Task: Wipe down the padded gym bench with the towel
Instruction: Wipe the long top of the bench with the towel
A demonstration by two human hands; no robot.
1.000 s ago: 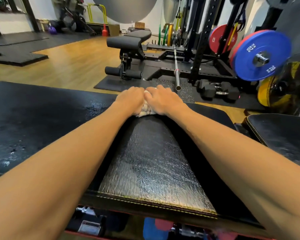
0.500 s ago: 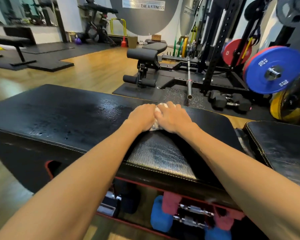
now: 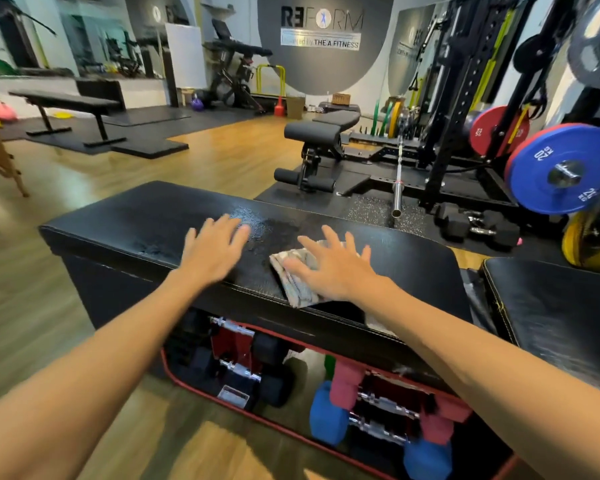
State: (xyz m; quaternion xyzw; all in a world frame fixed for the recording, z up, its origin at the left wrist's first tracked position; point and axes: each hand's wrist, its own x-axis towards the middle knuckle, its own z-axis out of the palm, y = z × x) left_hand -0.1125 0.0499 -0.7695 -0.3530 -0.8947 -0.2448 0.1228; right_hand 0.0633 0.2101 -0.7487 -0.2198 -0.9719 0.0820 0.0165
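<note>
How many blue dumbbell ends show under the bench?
2: one blue end sits at the front of the rack below the bench, the other lower right. More may be hidden behind.

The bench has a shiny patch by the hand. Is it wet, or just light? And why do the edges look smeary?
Head view: the pale patch on the bench, by the left hand, is glare on its glossy black padding; wetness cannot be told. The right hand and towel look fairly sharp. The floor and blue weight plate smear at the edges, and the wide lens bends the bench.
</note>
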